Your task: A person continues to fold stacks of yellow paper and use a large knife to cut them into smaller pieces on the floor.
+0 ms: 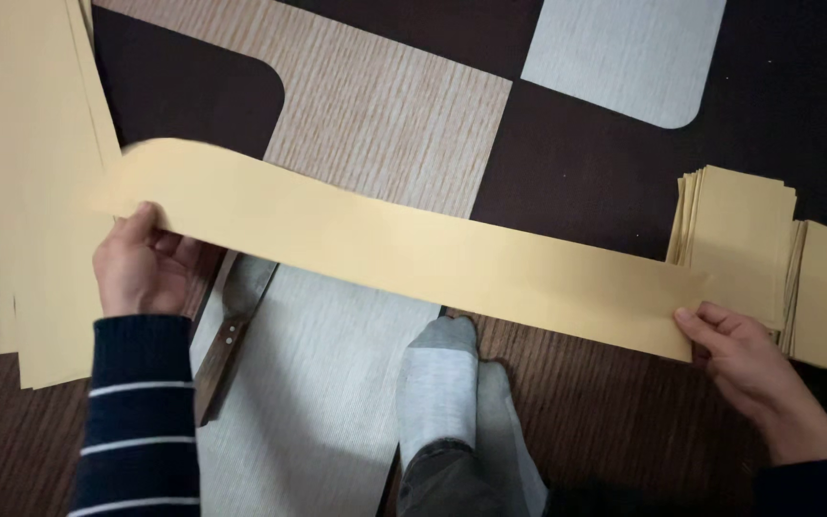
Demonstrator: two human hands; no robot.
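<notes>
Nearest you, your socked feet (452,393) rest on the patterned floor (385,105). Your left hand (141,268) pinches one end of the long yellow paper strip (404,249); your right hand (748,359) pinches the other. The strip spans between both grips, running left to right, sloping lower rightward. A knife (232,330) lies beneath; a stack of cut sheets (734,239) sits beyond your right hand.

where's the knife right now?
Head view, lower left: the knife lies on the patterned floor mat, just right of the left hand, partly under the long yellow paper strip.
</notes>
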